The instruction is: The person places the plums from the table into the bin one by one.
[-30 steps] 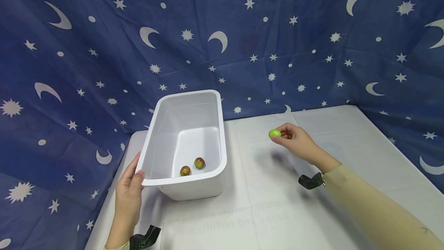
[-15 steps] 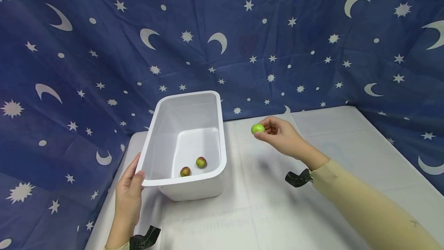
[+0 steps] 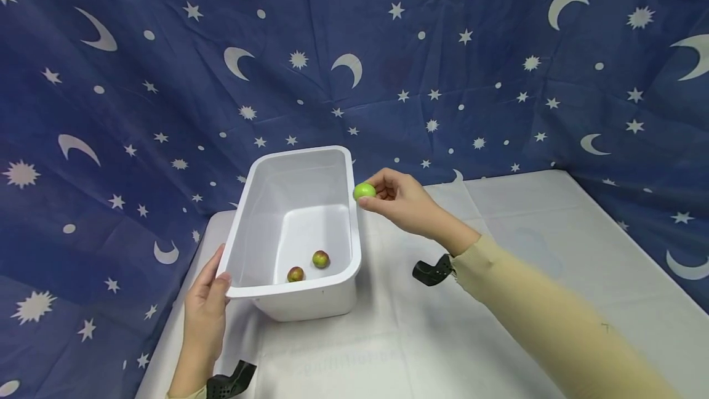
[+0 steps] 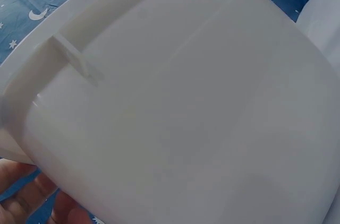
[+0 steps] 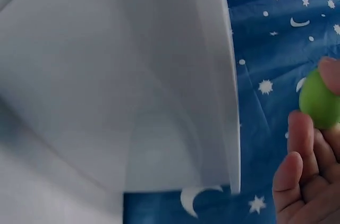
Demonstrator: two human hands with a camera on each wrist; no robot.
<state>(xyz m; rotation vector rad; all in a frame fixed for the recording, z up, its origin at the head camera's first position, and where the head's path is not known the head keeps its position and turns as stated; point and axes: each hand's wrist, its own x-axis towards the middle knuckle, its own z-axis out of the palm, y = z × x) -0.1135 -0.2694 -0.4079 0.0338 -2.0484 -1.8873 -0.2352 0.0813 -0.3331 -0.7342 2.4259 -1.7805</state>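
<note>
A white plastic tub (image 3: 301, 289) stands on the table, its near left corner gripped by my left hand (image 3: 205, 310) with the thumb over the rim. Two small red-green fruits, one (image 3: 296, 274) nearer the front wall and the other (image 3: 320, 258) to its right, lie on the tub's floor. My right hand (image 3: 407, 205) pinches a small bright green fruit (image 3: 364, 191) between thumb and fingers, at the tub's right rim in the head view. In the right wrist view the green fruit (image 5: 320, 100) shows at the right edge, with the tub's outer wall (image 5: 106, 86) beside it.
A white cloth covers the table (image 3: 498, 233). Behind it and along the left hangs a dark blue curtain (image 3: 388, 66) with moons and stars. A black wrist camera (image 3: 433, 270) sits on the right wrist and another (image 3: 231, 380) on the left.
The right hand has moved left with the green fruit, from over the table to the tub's right rim. My left hand and the tub have stayed in place.
</note>
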